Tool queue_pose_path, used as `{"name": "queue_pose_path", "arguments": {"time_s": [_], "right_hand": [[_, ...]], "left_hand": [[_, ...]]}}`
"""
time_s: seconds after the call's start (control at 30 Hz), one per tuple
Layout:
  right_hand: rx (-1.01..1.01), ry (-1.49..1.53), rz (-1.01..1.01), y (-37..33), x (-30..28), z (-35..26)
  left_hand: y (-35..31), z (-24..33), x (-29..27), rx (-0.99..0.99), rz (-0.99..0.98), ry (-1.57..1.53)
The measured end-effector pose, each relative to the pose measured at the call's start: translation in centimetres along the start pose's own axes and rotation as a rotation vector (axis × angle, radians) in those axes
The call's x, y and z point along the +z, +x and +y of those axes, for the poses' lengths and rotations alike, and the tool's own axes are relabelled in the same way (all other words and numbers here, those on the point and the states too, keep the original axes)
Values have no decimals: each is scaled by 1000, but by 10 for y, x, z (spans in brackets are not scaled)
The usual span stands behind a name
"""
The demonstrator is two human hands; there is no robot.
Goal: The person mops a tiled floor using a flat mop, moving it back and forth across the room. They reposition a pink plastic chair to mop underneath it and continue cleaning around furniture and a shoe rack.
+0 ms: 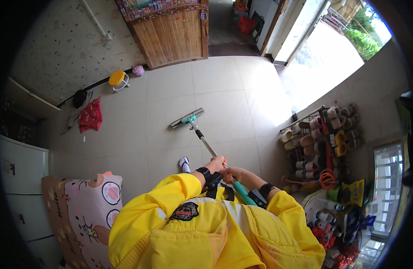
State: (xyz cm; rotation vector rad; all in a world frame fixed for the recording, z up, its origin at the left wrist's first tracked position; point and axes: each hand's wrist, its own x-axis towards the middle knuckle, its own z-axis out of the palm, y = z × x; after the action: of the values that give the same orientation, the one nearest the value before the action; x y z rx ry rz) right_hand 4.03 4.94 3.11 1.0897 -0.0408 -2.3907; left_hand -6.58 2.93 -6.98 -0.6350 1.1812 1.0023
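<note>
Head view: mop (pixel 207 143) rested head-down on the floor (pixel 170 148), well short of its far edge, left hand (pixel 219 162) and right hand (pixel 232 174) wrapped round the pole (pixel 209 147), which looked light, stiff, best held two-handed.

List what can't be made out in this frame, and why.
All in the head view:
- Near end of the teal mop handle: covered by the yellow jacket.
- Underside of the mop head: faces the floor.
- Left grip and right grip: exact finger placement too small to tell.
- Ground outside the doorway: washed out by glare.
</note>
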Motion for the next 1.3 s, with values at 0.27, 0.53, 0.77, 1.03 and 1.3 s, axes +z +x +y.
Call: {"name": "queue_pose_path", "arguments": {"time_s": [0.27,0.53,0.77,1.03,1.3], "right_hand": [[90,2,-15,22,31,-63],[-72,22,68,81,88,-113],[-85,-63,103,68,91,-114],[-135,-147,43,51,42,-64],[9,-35,45,-1,8,-24]], "left_hand": [[9,69,-4,46,-28,13],[-19,159,-29,94,-91,94],[1,157,-35,74,-178,14],[-21,90,-17,77,-94,-80],[2,17,15,96,-5,-216]]}}
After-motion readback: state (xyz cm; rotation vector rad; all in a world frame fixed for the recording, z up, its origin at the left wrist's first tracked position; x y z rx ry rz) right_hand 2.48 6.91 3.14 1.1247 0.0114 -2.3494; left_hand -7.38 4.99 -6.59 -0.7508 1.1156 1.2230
